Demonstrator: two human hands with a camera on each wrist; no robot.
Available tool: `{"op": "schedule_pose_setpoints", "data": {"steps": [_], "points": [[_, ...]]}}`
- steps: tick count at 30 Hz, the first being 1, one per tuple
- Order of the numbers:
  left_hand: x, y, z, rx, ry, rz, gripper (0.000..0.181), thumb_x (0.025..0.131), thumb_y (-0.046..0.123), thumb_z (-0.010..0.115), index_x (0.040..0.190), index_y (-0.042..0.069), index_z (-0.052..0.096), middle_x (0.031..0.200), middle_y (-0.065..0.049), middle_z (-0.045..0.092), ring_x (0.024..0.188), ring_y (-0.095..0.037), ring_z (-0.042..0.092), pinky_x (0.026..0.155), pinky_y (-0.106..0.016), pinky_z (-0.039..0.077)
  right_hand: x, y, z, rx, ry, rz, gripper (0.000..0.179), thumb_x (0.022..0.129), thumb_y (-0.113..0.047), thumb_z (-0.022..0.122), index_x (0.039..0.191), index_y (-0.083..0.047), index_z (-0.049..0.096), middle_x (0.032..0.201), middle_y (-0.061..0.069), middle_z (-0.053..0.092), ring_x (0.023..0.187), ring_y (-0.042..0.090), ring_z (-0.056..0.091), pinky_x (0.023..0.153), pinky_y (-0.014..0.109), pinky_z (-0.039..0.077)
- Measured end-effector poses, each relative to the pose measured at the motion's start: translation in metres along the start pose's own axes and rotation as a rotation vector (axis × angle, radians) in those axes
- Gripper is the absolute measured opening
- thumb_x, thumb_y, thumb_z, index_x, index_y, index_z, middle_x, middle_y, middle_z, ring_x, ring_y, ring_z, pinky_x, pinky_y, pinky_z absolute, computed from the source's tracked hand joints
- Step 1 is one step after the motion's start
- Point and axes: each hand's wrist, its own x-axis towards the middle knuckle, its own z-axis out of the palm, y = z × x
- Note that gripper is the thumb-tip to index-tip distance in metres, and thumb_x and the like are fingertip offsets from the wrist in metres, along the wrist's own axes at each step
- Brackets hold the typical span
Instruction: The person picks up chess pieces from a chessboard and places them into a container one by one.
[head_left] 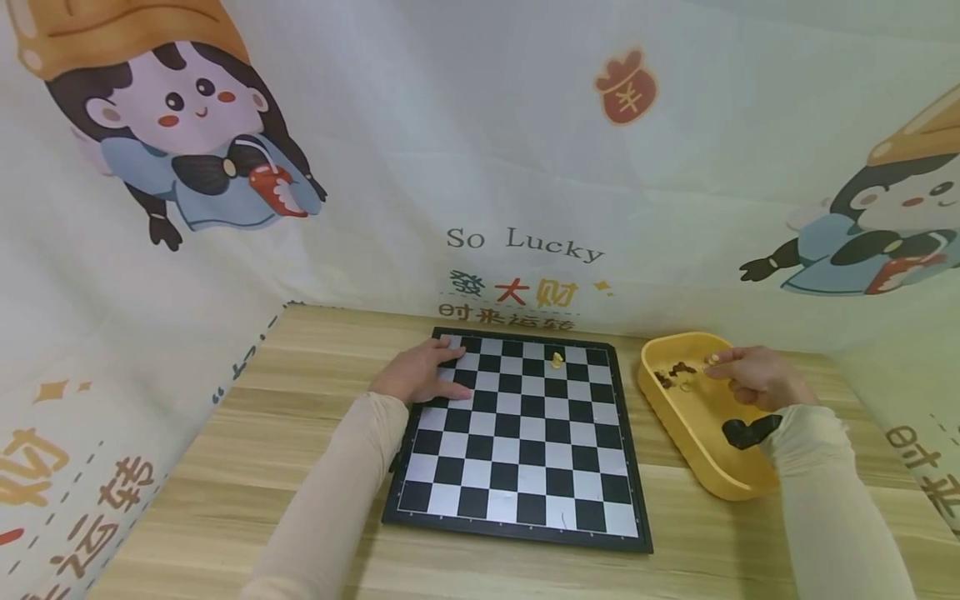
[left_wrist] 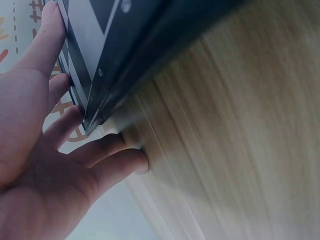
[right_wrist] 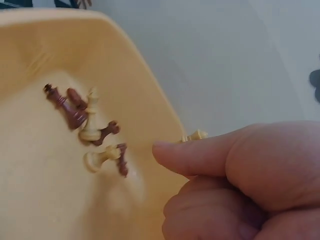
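Note:
A black-and-white chessboard (head_left: 517, 425) lies on the wooden table. One cream chess piece (head_left: 557, 360) stands near its far edge, too small to tell its kind. My left hand (head_left: 420, 373) rests at the board's far left corner, thumb and some fingers on the top; in the left wrist view two fingers (left_wrist: 120, 167) reach down to the tabletop. Over the far end of a yellow tray (head_left: 686, 442), my right hand (head_left: 761, 379) pinches a small cream chess piece (right_wrist: 195, 136) between thumb and fingers. The thumb hides part of that piece.
Inside the tray lie several loose pieces, among them a dark brown king (right_wrist: 67, 110) and a cream bishop-like piece (right_wrist: 91, 117). A black strap end (head_left: 750, 432) hangs from the right wrist over the tray. A printed cloth (head_left: 390, 167) stands behind the table (head_left: 247, 467).

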Motion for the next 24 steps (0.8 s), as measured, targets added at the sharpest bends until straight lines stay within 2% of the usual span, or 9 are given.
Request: {"op": "schedule_pose_setpoints", "data": {"steps": [4,9,17,24], "points": [[0.0,-0.001,0.0,0.007,0.0,0.002,0.085,0.085,0.057,0.076,0.156,0.023,0.043,0.17,-0.01,0.028,0.155,-0.037,0.031,0.124,-0.052,0.035,0.007,0.007,0.0,0.017,0.008,0.016,0.014,0.105,-0.013,0.053,0.111,-0.007,0.043,0.06,-0.014,0.036,0.045,0.0,0.032,0.048,0.019,0.034],[0.001,-0.001,0.001,0.0,-0.004,-0.006,0.086,0.085,0.057,0.077,0.156,0.023,0.043,0.17,-0.009,0.028,0.155,-0.037,0.03,0.125,-0.051,0.034,0.013,0.012,0.001,0.016,0.035,0.026,0.012,0.104,-0.012,0.055,0.108,-0.007,0.045,0.054,-0.015,0.035,0.044,0.001,0.033,0.047,0.019,0.034],[0.002,-0.001,0.001,-0.004,-0.006,-0.015,0.086,0.084,0.057,0.077,0.156,0.024,0.043,0.17,-0.009,0.028,0.155,-0.037,0.03,0.125,-0.052,0.034,0.015,0.016,0.005,0.027,0.07,0.028,0.009,0.101,-0.008,0.058,0.095,-0.012,0.052,0.052,-0.015,0.036,0.044,0.001,0.033,0.047,0.019,0.035],[0.0,0.0,0.001,-0.004,-0.001,-0.014,0.085,0.084,0.057,0.077,0.156,0.024,0.044,0.17,-0.009,0.028,0.155,-0.037,0.031,0.124,-0.052,0.034,0.017,0.02,0.009,0.016,0.075,0.023,0.009,0.1,-0.008,0.06,0.094,-0.012,0.055,0.052,-0.015,0.037,0.043,0.001,0.033,0.047,0.019,0.034]]}}
